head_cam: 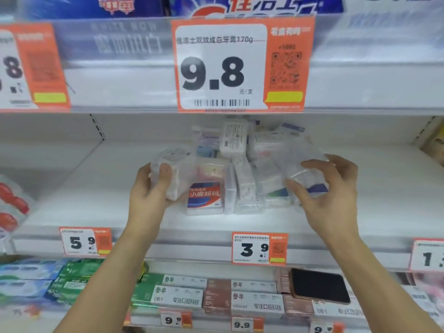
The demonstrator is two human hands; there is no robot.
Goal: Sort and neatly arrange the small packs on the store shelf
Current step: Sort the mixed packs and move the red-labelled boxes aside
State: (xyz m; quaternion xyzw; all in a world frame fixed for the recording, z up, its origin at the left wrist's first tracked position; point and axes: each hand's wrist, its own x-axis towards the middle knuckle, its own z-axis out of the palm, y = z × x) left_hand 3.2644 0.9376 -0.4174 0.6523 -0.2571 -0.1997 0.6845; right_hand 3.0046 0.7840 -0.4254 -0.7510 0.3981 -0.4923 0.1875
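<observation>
1. Nearest, below the working shelf, toothpaste boxes (255,296) are lying in rows on the lower shelf, and a dark phone (320,288) is resting flat on top of the boxes at the right. None of this appears to be part of the sorting.

2. Along the front edge of the middle shelf (96,188), price tags are showing, among them a 3.9 tag (259,248) just below the packs.

3. The left hand (150,191) is gripping a clear small pack (171,174), thumb over its near face and fingers curling behind it; it is holding the pack at the left edge of the cluster, touching or just beside the next one.

4. The right hand (332,195) is pinching another clear pack (304,171) between thumb and fingers, and seems to be holding it slightly above the shelf at the right side of the cluster. This pack is blurred, so its label is not readable.

5. Between the hands, a red-and-blue labelled pack (205,195) is standing upright and facing forward, with a few clear packs (247,188) standing edge-on just beside it on its right. That short row is looking like the finished part.

6. Farther back, a jumbled pile of packs (234,140) is lying at mixed angles, one white pack showing its back label. This part seems unsorted.

7. Judging from this, the task is looking early to midway: one front row started, two packs in hand, the rear pile waiting.

8. The packs are looking like small, rigid, transparent plastic boxes, light and slippery.
</observation>
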